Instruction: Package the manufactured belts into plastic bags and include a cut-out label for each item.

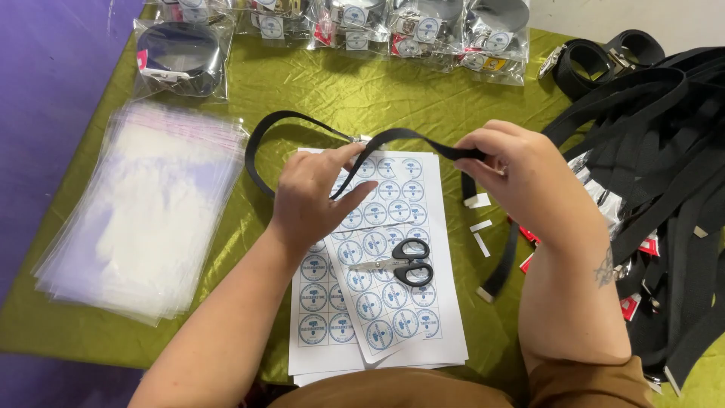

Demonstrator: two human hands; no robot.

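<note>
Head view: above the sticker sheets (377, 249), the left hand (313, 196) and right hand (513, 170), palms down, each have their grip clamped on a black belt (408, 137) stretched between them; scissors (400, 264) lie on the sheets

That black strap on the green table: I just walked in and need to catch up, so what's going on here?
A person holds a black strap stretched between both hands: the left hand pinches it near its metal buckle, the right hand grips it further along. Beneath lie sheets of round stickers with black-handled scissors on top. A stack of clear bags sits to the left, a heap of loose black straps to the right, and bagged belts line the far edge.
</note>
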